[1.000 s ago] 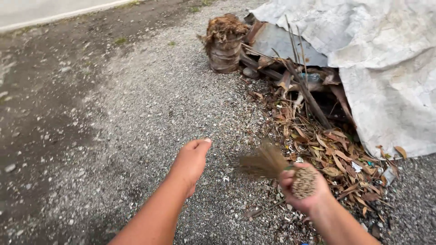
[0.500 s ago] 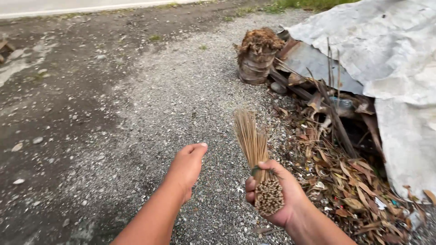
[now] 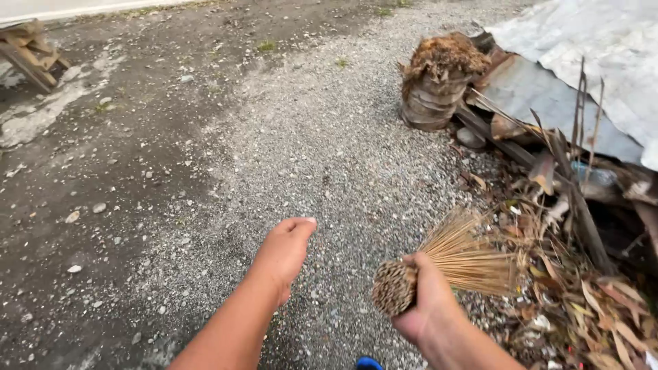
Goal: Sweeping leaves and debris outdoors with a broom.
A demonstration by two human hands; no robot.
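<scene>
My right hand (image 3: 428, 301) grips a short broom (image 3: 452, 264) made of thin tan sticks bound in a bundle. Its cut end points toward me and its bristles fan out to the right over dry leaves (image 3: 582, 301). My left hand (image 3: 286, 250) hangs over the gravel to the left of the broom, fingers loosely curled, holding nothing.
A pile of dry leaves, sticks and palm stems lies at the right beside a grey tarp (image 3: 589, 48). A cut palm stump (image 3: 435, 85) stands at the pile's far end. Gravel ground (image 3: 322, 151) runs ahead. A wooden piece (image 3: 27, 51) lies at far left.
The broom swung from pointing upright to pointing right over the leaves. The view shifted left, bringing the wooden piece into sight. My left hand stayed where it was.
</scene>
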